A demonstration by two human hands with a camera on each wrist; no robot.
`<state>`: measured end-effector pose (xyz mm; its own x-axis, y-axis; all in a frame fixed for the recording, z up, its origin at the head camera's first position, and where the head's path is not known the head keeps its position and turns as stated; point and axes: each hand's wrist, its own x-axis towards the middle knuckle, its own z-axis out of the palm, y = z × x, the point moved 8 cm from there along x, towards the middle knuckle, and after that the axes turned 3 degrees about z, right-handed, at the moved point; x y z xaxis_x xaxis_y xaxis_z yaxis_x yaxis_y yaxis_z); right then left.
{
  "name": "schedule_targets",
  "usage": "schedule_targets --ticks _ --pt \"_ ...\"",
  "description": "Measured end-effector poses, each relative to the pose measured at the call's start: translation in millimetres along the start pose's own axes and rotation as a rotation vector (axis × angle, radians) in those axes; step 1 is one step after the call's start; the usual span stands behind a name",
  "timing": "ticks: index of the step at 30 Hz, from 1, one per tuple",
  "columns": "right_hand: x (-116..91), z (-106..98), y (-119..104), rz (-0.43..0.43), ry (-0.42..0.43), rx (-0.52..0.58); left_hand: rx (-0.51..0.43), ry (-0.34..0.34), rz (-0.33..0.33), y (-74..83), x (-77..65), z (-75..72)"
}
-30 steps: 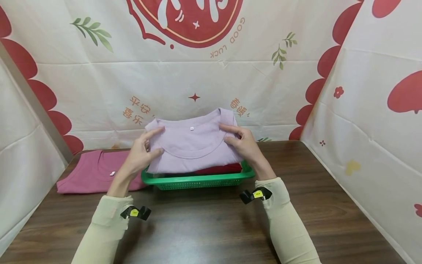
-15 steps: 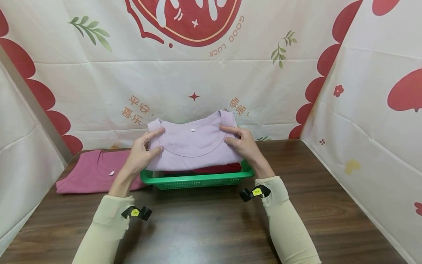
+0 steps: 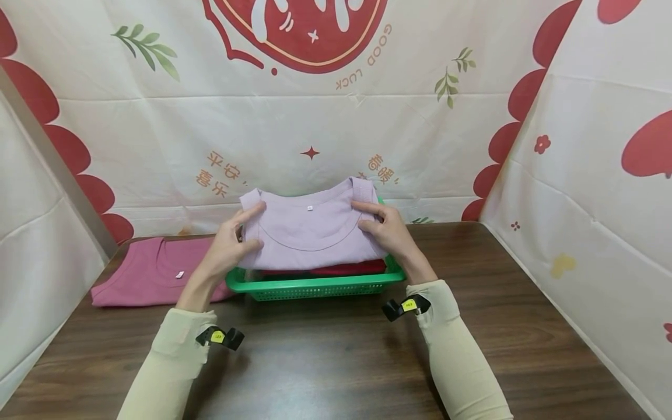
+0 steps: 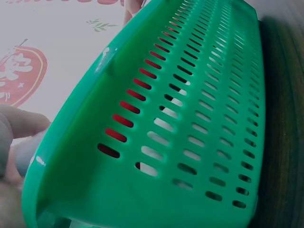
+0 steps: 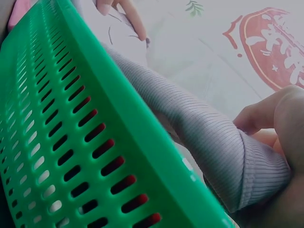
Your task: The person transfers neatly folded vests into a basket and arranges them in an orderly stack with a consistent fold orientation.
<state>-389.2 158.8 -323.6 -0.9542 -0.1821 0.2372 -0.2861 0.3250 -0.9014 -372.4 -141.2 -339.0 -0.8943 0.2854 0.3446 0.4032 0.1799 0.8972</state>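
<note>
A folded lilac shirt (image 3: 310,233) with a round neckline and a small white tag lies over the green basket (image 3: 320,287), overlapping its far part in the head view. My left hand (image 3: 228,245) pinches the shirt's left side between thumb and fingers. On the opposite side my right hand (image 3: 391,230) pinches it the same way; the right wrist view shows its fingers curled around the ribbed folded edge (image 5: 190,118). Dark red cloth (image 3: 352,268) shows inside the basket below the shirt. The basket's slotted wall (image 4: 190,118) hides most of the left hand's hold in the left wrist view.
A folded pink garment (image 3: 142,277) with a white tag lies on the brown wooden table (image 3: 315,361), left of the basket. A white printed cloth (image 3: 262,128) hangs right behind the table, with more cloth (image 3: 593,204) along the right side.
The lilac shirt's left side has shifted slightly right and its upper left corner has dropped a little, with my left hand moving along. My right hand is nearly still and both hands keep their hold.
</note>
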Motion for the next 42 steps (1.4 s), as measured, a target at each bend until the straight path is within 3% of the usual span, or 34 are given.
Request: schedule_targets --ticks 6,16,25,34,42 --pt "2.5 1.5 5.3 -0.004 -0.015 -0.005 0.093 -0.002 -0.004 1.6 1.3 1.3" --pt "3.7 2.7 8.4 0.026 -0.022 -0.004 0.113 0.004 -0.026 -3.9 3.2 1.8" --pt "-9.6 5.6 -19.0 0.034 -0.039 -0.025 0.143 -0.003 -0.022 -4.1 4.4 2.8" --pt "-9.2 8.4 -16.0 0.06 -0.045 -0.03 0.167 0.011 -0.026 -2.8 3.3 4.6" --pt "-7.8 9.4 -12.0 0.083 -0.051 -0.057 0.292 0.015 0.01 -1.7 5.0 7.1"
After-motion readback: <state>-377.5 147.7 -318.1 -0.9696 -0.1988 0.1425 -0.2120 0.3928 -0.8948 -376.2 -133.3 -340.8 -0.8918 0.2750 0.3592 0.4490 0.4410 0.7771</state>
